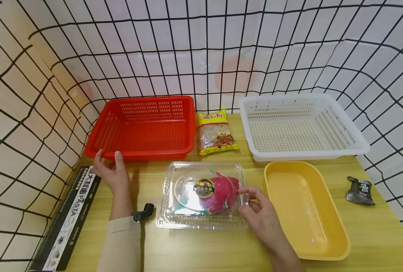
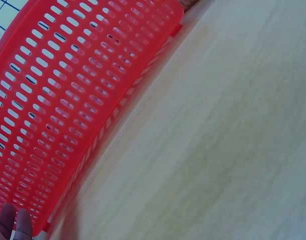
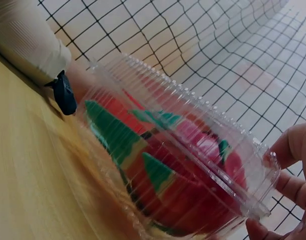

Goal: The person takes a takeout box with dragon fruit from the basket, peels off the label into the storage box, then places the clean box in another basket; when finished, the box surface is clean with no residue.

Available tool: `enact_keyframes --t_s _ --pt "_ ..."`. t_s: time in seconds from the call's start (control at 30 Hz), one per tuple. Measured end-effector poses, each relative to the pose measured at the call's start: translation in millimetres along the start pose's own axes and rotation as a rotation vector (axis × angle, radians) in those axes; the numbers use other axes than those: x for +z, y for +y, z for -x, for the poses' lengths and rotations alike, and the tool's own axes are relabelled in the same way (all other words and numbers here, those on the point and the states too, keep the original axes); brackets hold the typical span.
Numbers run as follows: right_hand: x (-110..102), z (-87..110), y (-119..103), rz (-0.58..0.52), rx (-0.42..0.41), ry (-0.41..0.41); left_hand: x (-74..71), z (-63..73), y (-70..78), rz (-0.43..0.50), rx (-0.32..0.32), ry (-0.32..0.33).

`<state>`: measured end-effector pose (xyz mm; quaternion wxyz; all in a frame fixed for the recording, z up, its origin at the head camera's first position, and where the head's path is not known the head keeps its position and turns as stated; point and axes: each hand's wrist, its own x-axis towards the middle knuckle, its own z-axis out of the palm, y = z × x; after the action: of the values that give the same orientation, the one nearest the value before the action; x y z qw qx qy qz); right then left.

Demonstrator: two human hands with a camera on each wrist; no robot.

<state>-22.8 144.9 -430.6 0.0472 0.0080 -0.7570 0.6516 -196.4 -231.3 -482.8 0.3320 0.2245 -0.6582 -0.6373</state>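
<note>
A clear plastic clamshell box lies mid-table with a pink dragon fruit showing green-tipped scales inside. My right hand pinches the box's right edge, index finger above and thumb lower down. The right wrist view shows that hand at the ridged rim, the dragon fruit visible through the plastic. At the near left corner of a red basket, my left hand touches the wall with its fingertips. Two of its fingers show against the slotted red wall.
A yellow noodle packet lies between the red basket and a white basket. Right of the box stands a yellow tray, with a small black packet beyond it. A long pasta box lies far left. Black wire grid encloses the table.
</note>
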Motion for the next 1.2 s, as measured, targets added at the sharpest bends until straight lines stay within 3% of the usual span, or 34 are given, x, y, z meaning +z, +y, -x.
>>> enact_keyframes --t_s 0.2,0.53,0.87,1.2 --pt "-5 -0.2 -1 0.026 0.140 0.018 0.0 0.2 -0.1 0.002 0.005 0.001" --pt "-9 -4.9 -1 0.111 0.282 0.042 0.3 -0.5 -1.5 -0.003 0.019 0.008" --pt "-11 -6.7 2 0.106 0.306 0.011 -0.2 0.5 2.1 -0.012 -0.020 -0.004" --pt "-12 -4.9 -2 0.061 0.267 0.007 0.0 2.1 10.7 -0.012 -0.070 -0.002"
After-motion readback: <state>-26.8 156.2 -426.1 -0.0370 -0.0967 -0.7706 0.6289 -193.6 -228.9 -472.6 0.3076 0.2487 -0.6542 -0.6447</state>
